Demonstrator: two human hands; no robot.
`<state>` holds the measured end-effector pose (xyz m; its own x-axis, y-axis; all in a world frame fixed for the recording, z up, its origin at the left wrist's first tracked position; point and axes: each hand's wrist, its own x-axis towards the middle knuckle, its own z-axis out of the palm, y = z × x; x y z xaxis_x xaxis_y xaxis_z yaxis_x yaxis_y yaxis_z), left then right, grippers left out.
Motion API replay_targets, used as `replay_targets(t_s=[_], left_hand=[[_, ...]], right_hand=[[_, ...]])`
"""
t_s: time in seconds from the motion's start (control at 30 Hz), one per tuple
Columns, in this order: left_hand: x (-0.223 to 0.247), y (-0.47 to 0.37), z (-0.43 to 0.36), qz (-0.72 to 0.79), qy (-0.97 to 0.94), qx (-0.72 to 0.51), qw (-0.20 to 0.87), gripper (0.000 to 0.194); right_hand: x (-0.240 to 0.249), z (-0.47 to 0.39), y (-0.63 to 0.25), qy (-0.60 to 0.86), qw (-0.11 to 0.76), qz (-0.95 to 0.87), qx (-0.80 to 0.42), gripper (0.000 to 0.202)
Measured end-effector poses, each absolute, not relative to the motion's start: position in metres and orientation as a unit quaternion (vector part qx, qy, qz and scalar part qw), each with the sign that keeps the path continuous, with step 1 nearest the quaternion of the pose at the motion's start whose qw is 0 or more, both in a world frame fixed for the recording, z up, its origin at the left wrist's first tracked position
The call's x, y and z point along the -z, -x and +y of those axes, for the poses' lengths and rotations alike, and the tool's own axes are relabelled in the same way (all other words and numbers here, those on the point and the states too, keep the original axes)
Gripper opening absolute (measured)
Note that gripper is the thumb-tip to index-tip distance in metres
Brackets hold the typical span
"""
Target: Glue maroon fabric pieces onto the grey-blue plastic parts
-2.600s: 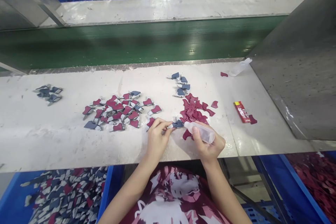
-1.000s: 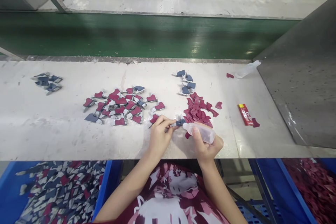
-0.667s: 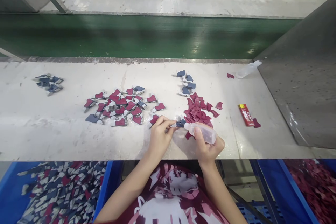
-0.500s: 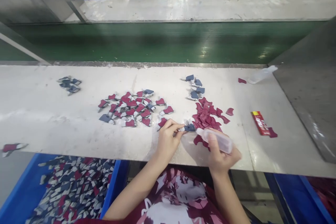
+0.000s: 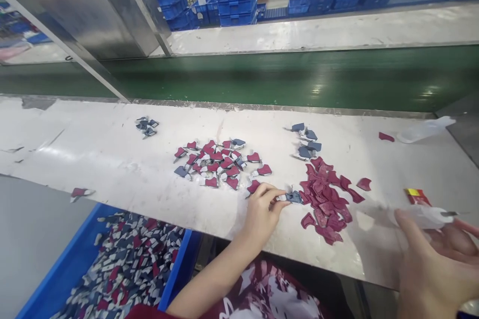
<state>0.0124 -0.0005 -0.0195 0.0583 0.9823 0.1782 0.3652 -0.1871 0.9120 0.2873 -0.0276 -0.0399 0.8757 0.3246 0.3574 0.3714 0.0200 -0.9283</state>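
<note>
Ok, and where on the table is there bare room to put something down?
Bare table: between the small cluster and the lone red part, and between the mixed pile and the blue parts. Crowded: the maroon pieces, with the left hand and workpiece beside them.

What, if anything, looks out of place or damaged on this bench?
One maroon-topped part lies alone at the front edge of the bench, apart from the main cluster. Toward the back left, a jagged grey patch suggests torn covering.
</note>
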Motion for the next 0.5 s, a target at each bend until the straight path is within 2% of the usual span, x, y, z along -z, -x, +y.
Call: replay_targets(t_s=[0.13,0.23,0.27,0.33,0.4,0.43,0.5], left_hand=[[0.019,-0.012,0.000,0.536,-0.640,-0.431,0.341,0.014],[0.019,-0.011,0.001,0.529,-0.624,-0.441,0.369,0.013],[0.019,-0.010,0.001,0.528,-0.612,-0.443,0.387,0.014],[0.019,-0.009,0.002,0.528,-0.582,-0.444,0.430,0.015],[0.019,-0.008,0.004,0.528,-0.552,-0.445,0.467,0.015],[0.018,-0.007,0.004,0.527,-0.541,-0.447,0.480,0.015],[0.018,-0.006,0.005,0.523,-0.528,-0.450,0.495,0.013]], right_hand=[[0.042,-0.027,-0.281,0.718,0.657,-0.225,-0.037,0.086],[0.037,-0.034,-0.272,0.703,0.646,-0.287,0.083,0.096],[0.034,-0.038,-0.268,0.699,0.628,-0.311,0.140,0.092],[0.026,-0.045,-0.259,0.699,0.570,-0.368,0.224,0.061],[0.019,-0.049,-0.246,0.704,0.492,-0.481,0.177,0.030],[0.017,-0.049,-0.240,0.706,0.475,-0.509,0.131,0.024],[0.015,-0.045,-0.227,0.706,0.453,-0.541,0.051,0.025]])
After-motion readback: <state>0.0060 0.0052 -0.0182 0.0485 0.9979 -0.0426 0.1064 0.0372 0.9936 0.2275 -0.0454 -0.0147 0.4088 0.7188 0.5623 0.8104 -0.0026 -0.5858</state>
